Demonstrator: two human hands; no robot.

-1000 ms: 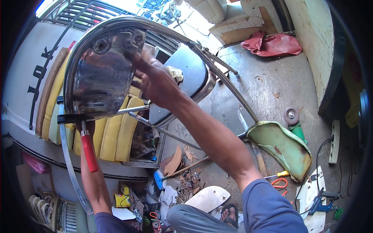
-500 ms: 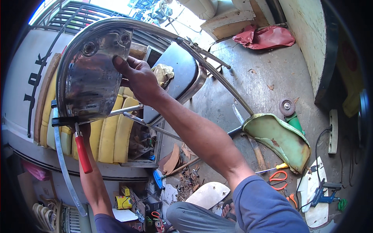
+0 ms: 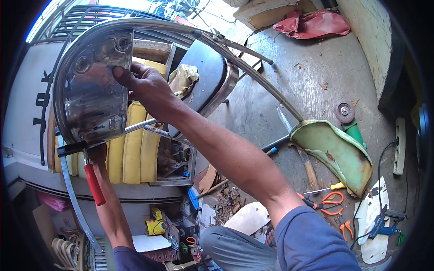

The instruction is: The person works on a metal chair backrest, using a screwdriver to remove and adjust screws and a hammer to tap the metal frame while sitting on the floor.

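Note:
A shiny, scuffed metal panel (image 3: 92,99) sits inside the curved end of a tubular metal chair frame (image 3: 149,23), raised in front of me. My right hand (image 3: 151,90) grips the panel's right edge, thumb on its face and fingers curled behind. A bar clamp with a red handle (image 3: 94,184) is fixed on the lower rim, its steel bar hanging down at the left. My left hand (image 3: 98,156) is up under the lower rim beside the clamp; its fingers are hidden behind the panel. At the frame's far right end is a worn pale green seat shell (image 3: 334,151).
Behind the frame stand yellow cushions (image 3: 131,151) and a black padded seat (image 3: 203,74). On the floor at right lie an angle grinder (image 3: 350,122), a yellow-handled screwdriver (image 3: 337,185), orange-handled pliers (image 3: 332,203), a blue staple gun (image 3: 384,223) and a power strip (image 3: 398,147). Red sheeting (image 3: 312,25) lies farther back.
The panel, frame and clamp have shifted a little left in view, both hands with them. My right hand keeps its grip on the panel's edge. The floor items appear farther right.

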